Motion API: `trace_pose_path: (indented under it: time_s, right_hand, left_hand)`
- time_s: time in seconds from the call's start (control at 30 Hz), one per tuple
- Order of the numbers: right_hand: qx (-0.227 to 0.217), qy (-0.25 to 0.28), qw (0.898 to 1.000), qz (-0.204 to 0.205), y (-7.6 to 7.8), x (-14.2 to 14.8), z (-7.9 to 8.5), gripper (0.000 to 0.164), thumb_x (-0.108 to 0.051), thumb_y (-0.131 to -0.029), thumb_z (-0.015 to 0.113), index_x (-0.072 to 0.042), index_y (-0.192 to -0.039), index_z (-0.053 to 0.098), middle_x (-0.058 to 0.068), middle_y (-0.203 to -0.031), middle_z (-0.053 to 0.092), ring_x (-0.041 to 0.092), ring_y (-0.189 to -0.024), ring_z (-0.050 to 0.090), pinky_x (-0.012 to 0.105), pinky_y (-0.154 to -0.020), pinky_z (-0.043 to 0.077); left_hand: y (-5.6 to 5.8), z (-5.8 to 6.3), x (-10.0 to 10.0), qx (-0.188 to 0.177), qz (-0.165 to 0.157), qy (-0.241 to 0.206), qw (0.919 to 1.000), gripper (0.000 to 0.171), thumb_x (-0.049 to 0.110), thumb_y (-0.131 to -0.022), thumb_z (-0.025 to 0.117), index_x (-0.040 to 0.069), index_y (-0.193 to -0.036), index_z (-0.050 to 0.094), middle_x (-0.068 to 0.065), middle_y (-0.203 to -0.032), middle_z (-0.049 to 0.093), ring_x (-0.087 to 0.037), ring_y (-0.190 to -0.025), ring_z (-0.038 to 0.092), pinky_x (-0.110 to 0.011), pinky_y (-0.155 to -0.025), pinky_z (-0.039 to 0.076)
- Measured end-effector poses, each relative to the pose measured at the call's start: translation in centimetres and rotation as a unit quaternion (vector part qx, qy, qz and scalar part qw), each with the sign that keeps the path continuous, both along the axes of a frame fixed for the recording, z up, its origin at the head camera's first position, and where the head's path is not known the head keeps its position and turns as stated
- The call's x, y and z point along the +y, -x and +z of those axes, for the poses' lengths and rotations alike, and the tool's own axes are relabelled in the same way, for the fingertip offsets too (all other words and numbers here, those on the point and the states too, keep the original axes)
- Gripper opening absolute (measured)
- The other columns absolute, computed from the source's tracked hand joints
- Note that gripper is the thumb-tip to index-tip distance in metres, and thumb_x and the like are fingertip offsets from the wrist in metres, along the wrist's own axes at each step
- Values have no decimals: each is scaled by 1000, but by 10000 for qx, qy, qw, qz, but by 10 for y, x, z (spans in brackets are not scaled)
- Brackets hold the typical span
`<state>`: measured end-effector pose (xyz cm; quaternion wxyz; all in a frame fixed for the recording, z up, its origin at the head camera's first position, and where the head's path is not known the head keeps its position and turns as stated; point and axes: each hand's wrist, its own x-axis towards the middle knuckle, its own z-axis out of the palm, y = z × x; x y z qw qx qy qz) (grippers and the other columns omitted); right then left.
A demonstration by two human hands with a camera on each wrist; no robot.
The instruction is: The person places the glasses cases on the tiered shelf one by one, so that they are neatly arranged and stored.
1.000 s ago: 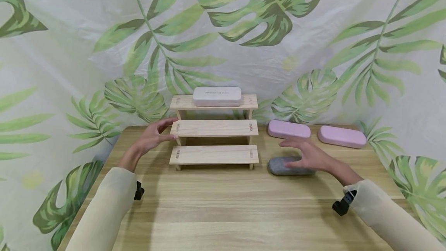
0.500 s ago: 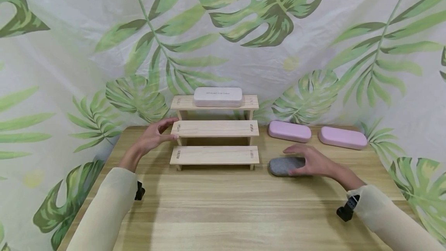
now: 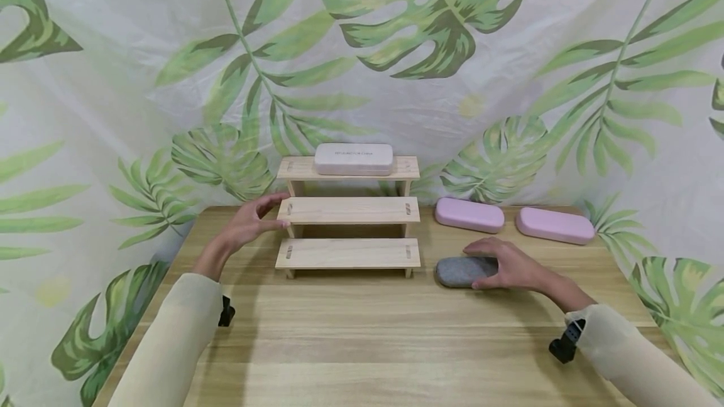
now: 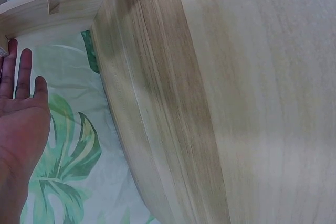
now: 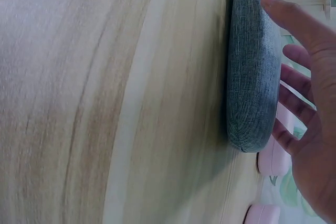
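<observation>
My left hand is at the left side of a three-tier wooden display stand. Its thumb and forefinger hold the end of the middle board; in the left wrist view the other fingers lie straight near the wood. On the table right of the stand lies a grey fabric glasses case. My right hand grips its right part, thumb on the near side and fingers along the far side, hiding that end. A white glasses case with small print sits on the top tier.
Two pink glasses cases, the left one and the right one, lie at the table's back right, beyond the grey case. A leaf-patterned cloth hangs behind the wooden table.
My right hand has moved slightly right and down, from above the grey glasses case to around its right part. The left hand and the stand have stayed put.
</observation>
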<state>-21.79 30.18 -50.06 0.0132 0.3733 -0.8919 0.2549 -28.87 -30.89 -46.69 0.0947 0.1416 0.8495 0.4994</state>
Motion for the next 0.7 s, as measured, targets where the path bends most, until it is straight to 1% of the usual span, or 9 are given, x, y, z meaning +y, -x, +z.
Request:
trace_pose_path:
  time_s: [0.33,0.7]
  right_hand:
    - [-82,-26,10000,-16,1,1,-2,63,-35,-79,95,-4,-129,73,11,-130,71,36,-121,65,57,-97,55]
    - [-266,-29,9996,-93,1,3,-6,65,-36,-78,96,-5,-131,73,10,-132,71,34,-123,65,56,-98,54]
  left_hand:
    - [-1,0,1,27,-9,-27,10000,71,26,-96,82,14,-158,49,-14,-168,39,-39,-159,26,-61,-129,21]
    - [-1,-1,0,13,11,-50,10000,72,27,-96,82,13,-159,49,-15,-169,37,-39,-160,24,-59,-130,20]
